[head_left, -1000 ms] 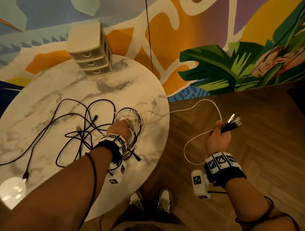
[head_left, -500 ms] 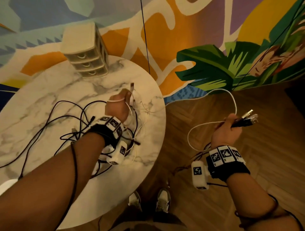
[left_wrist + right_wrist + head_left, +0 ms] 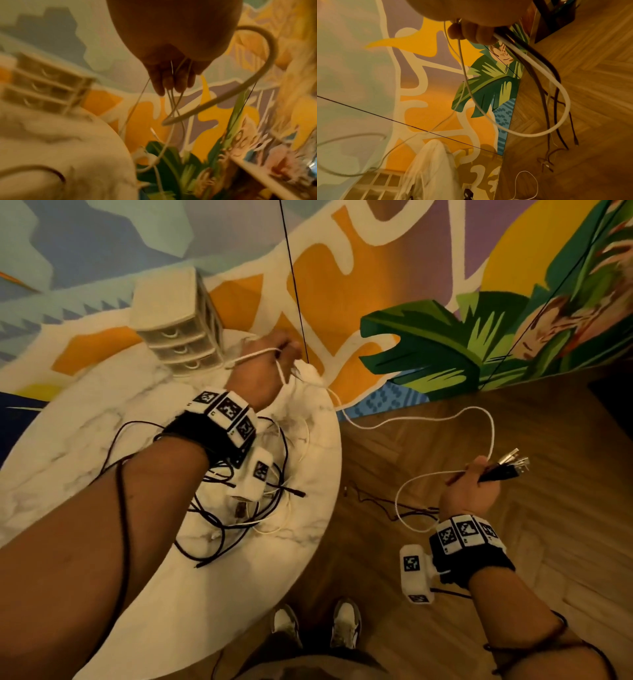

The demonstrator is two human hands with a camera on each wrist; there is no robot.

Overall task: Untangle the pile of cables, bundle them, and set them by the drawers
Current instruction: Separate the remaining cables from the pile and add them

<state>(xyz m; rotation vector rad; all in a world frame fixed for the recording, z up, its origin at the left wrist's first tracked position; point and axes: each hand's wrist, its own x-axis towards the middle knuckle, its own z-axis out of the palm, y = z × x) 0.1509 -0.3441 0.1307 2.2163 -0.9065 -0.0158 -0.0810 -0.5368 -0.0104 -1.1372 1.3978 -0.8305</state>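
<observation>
A tangle of black and white cables (image 3: 236, 501) lies on the round marble table (image 3: 85, 440). My left hand (image 3: 274, 361) is raised over the table's far edge, just right of the small white drawers (image 3: 178, 333), and grips thin white cables (image 3: 173, 94) that hang from its curled fingers. A white cable (image 3: 428, 419) runs from that hand across the gap to my right hand (image 3: 476, 484). The right hand, out over the wooden floor, holds a bunch of plug ends (image 3: 507, 465), black and white, with loops (image 3: 556, 94) hanging below it.
A painted mural wall (image 3: 411, 285) stands right behind the table, with a thin black cord (image 3: 294, 285) running down it. Wooden herringbone floor (image 3: 513, 542) spreads to the right. My shoes (image 3: 346, 625) are by the table's near edge. Dark cable ends (image 3: 376, 501) trail near the floor.
My left hand has lifted white cable out of the pile and carried it away toward the drawers and the table's far edge. The right hand has kept its hold on the plug ends.
</observation>
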